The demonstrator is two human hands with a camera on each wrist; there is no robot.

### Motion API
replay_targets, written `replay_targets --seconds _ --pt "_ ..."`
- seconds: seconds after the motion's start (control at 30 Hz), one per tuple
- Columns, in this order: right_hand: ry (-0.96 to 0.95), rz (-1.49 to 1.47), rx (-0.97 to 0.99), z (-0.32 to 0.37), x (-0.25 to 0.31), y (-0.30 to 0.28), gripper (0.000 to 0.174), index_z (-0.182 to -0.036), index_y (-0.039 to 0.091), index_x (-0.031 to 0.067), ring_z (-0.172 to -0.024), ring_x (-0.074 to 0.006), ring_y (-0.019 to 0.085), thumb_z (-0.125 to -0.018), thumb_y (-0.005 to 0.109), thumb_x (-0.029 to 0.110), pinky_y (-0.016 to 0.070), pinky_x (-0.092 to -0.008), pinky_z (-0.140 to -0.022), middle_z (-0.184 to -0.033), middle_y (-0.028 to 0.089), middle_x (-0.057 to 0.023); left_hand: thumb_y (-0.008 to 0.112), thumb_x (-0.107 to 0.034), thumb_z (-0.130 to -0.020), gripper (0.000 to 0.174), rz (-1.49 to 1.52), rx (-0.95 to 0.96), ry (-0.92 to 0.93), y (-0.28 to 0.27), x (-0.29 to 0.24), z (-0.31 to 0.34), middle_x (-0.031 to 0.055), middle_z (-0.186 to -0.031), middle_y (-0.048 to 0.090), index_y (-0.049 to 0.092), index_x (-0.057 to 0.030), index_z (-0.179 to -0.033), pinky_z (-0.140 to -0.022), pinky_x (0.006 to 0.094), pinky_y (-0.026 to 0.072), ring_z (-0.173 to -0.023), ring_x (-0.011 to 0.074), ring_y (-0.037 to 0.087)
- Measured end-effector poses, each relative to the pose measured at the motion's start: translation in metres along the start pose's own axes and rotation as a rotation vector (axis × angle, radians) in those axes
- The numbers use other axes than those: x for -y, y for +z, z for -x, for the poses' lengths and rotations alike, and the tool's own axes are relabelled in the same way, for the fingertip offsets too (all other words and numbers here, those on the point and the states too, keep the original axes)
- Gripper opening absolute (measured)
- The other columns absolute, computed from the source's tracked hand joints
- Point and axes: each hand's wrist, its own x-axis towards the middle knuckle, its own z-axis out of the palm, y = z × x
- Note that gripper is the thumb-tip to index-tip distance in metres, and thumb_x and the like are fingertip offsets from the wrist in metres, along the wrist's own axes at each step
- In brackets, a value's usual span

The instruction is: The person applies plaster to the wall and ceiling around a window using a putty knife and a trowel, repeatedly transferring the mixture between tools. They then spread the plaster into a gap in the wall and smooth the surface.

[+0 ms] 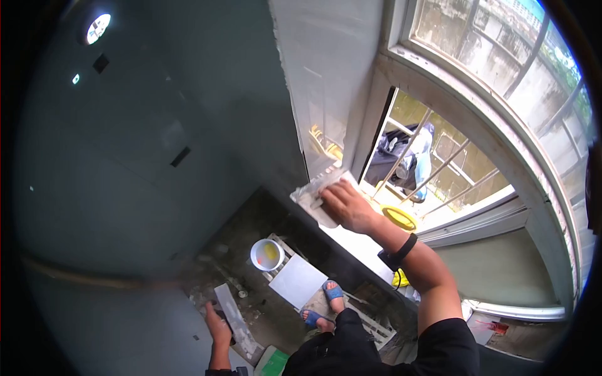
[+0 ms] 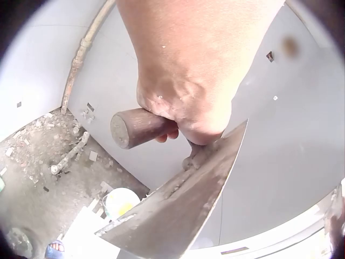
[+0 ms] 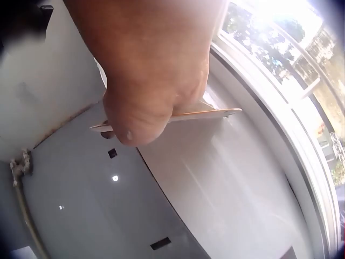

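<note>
My right hand (image 1: 346,205) is raised beside the window and grips a pale, flat rectangular plastering float (image 1: 311,199). In the right wrist view the float (image 3: 207,114) shows edge-on, close over the pale wall strip (image 3: 226,183) by the window frame; the fingers are mostly hidden behind the wrist. Down at the lower left, my left hand (image 1: 217,326) holds a plastering trowel (image 1: 233,316) by its handle. Up close, that trowel has a thick round handle (image 2: 141,128) and a broad thin metal blade (image 2: 178,210) smeared with grey plaster.
A white bucket (image 1: 268,255) with something yellow inside stands on a slatted bench, next to a white board (image 1: 298,281). My feet in blue sandals (image 1: 333,290) are on the bench. Rubble and a pipe lie on the floor; a barred window (image 1: 451,156) opens at right.
</note>
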Motion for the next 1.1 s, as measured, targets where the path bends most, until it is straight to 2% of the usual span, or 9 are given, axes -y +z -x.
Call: replay_targets --seconds 0.07,0.1,0.2,0.3,0.43,0.6,0.67,0.9,1.1 --pt "0.017 -0.091 -0.056 0.004 0.025 0.012 0.044 -0.129 0.054 -0.0026 -0.111 -0.0363 0.057 -0.088 0.064 0.009 0.0443 -0.0479 -0.096 -0.120 0.058 -0.0214 0.050 -0.007 -0.097 0.018 0.008 -0.033 0.063 0.009 0.007 -0.007 0.0098 -0.090 0.065 0.052 -0.0031 -0.115 -0.075 0.0356 0.0488 -0.082 0.0198 0.060" --pt "0.038 -0.030 -0.089 0.005 0.037 0.012 0.055 -0.130 0.054 0.0001 -0.110 -0.0339 0.057 -0.081 0.072 0.019 0.0438 -0.0457 -0.094 -0.119 0.058 -0.0172 0.048 -0.008 -0.100 0.013 -0.067 -0.033 0.099 0.008 -0.023 -0.006 0.0057 -0.091 0.066 0.052 -0.0035 -0.112 -0.075 0.0313 0.0493 -0.082 0.0146 0.060" --pt "0.137 0.191 -0.112 -0.016 0.077 -0.040 0.087 -0.134 0.053 0.0052 -0.111 -0.0290 0.056 -0.061 0.084 0.040 0.0405 -0.0428 -0.094 -0.122 0.055 -0.0121 0.049 -0.011 -0.101 0.016 -0.050 0.033 0.012 0.003 -0.030 -0.003 0.0062 -0.088 0.065 0.052 -0.0026 -0.114 -0.074 0.0308 0.0491 -0.082 0.0142 0.060" --pt "0.108 0.428 -0.167 -0.039 0.095 -0.084 0.073 -0.133 0.053 0.0042 -0.107 -0.0282 0.055 -0.072 0.074 0.038 0.0414 -0.0421 -0.088 -0.118 0.053 -0.0117 0.050 -0.010 -0.098 0.016 0.126 0.022 -0.081 0.007 0.007 -0.001 0.0088 -0.087 0.064 0.053 -0.0036 -0.112 -0.072 0.0330 0.0487 -0.079 0.0170 0.061" --pt "0.070 0.691 -0.150 -0.062 0.101 -0.111 0.055 -0.129 0.055 0.0020 -0.101 -0.0254 0.054 -0.079 0.062 0.022 0.0420 -0.0402 -0.083 -0.109 0.052 -0.0119 0.048 -0.009 -0.097 0.017 0.335 0.014 -0.147 0.003 0.023 0.013 0.0108 -0.087 0.064 0.053 -0.0043 -0.113 -0.072 0.0349 0.0489 -0.078 0.0190 0.061" --pt "0.081 0.774 -0.036 -0.067 0.090 -0.067 0.057 -0.133 0.054 0.0043 -0.104 -0.0263 0.055 -0.080 0.062 0.023 0.0425 -0.0413 -0.088 -0.113 0.053 -0.0122 0.047 -0.009 -0.097 0.017 0.228 -0.020 -0.193 0.004 0.083 0.032 0.0116 -0.089 0.065 0.052 -0.0037 -0.112 -0.074 0.0360 0.0502 -0.080 0.0210 0.063" --pt "0.073 0.767 -0.070 -0.067 0.082 -0.039 0.055 -0.132 0.055 0.0044 -0.103 -0.0263 0.055 -0.080 0.061 0.022 0.0428 -0.0412 -0.088 -0.112 0.053 -0.0124 0.050 -0.006 -0.094 0.017 0.114 -0.012 -0.191 -0.009 0.043 0.038 0.0120 -0.089 0.066 0.052 -0.0028 -0.110 -0.074 0.0371 0.0505 -0.081 0.0222 0.064" --pt "0.035 0.584 -0.233 -0.061 0.062 0.068 0.052 -0.128 0.058 0.0085 -0.102 -0.0253 0.055 -0.078 0.060 0.023 0.0431 -0.0406 -0.083 -0.114 0.056 -0.0108 0.056 -0.006 -0.092 0.019 0.275 -0.007 -0.287 -0.012 0.094 0.041 0.0097 -0.085 0.065 0.051 -0.0025 -0.110 -0.070 0.0327 0.0501 -0.077 0.0168 0.061" --pt "0.056 0.354 -0.366 -0.059 0.060 0.127 0.054 -0.130 0.057 0.0102 -0.103 -0.0248 0.055 -0.078 0.060 0.024 0.0413 -0.0413 -0.085 -0.114 0.057 -0.0093 0.054 -0.005 -0.093 0.020 0.059 0.020 -0.217 -0.006 0.059 0.045 0.0070 -0.082 0.064 0.050 -0.0037 -0.112 -0.069 0.0307 0.0498 -0.074 0.0151 0.060"
